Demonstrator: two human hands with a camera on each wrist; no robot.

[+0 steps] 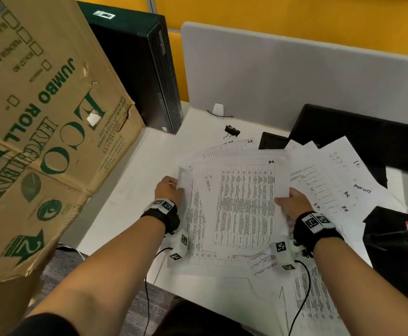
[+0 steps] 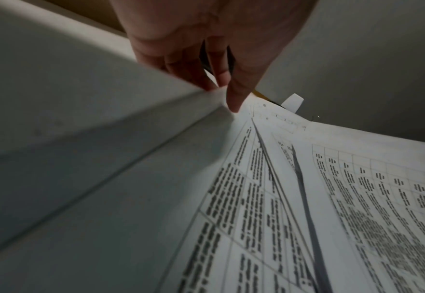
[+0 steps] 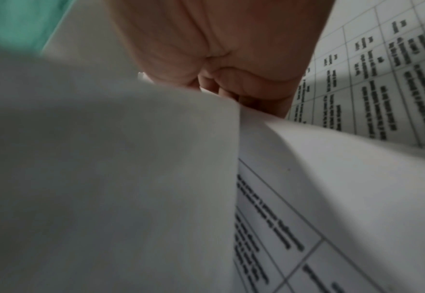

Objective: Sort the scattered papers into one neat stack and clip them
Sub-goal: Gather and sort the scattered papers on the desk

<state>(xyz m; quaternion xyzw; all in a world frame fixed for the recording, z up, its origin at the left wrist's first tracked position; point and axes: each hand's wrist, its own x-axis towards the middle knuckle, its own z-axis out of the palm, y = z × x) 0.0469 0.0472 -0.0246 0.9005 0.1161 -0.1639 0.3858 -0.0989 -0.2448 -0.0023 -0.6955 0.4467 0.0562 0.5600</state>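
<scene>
Several printed sheets with tables (image 1: 244,204) lie fanned across the white desk (image 1: 135,195). My left hand (image 1: 169,190) holds the left edge of the pile, fingers under the lifted edge (image 2: 218,95). My right hand (image 1: 292,202) pinches the right edge of the top sheets, thumb on top; in the right wrist view its fingers (image 3: 231,93) curl round the bowed papers (image 3: 331,150). More loose sheets (image 1: 338,175) spread to the right and toward me (image 1: 314,294). A black binder clip (image 1: 232,130) lies on the desk beyond the papers.
A large cardboard box (image 1: 40,122) stands at the left. A black computer tower (image 1: 149,69) is behind it, a grey divider panel (image 1: 295,73) at the back. Dark objects (image 1: 358,137) sit at the right, and a black item with red trim (image 1: 406,251).
</scene>
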